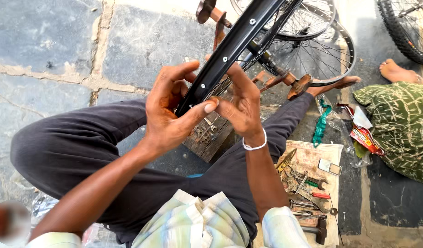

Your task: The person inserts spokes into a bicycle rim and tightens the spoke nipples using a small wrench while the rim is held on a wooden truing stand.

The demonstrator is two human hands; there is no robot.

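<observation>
Head view looks down on both hands closed around a black bicycle wheel rim (230, 46) that slants up from the person's lap. Left hand (168, 110) cups the rim from the near side, thumb stretched across it. Right hand (241, 103) grips it from the far side, fingertips meeting that thumb. Behind the rim a rusty truing stand (285, 80) holds the axle, and a wooden block (211, 138) lies under the rim's lower end. Right of the rim, wrenches and a hammer (318, 229) lie on a cloth (333, 158). Beyond the rim stands another spoked wheel (321, 50).
</observation>
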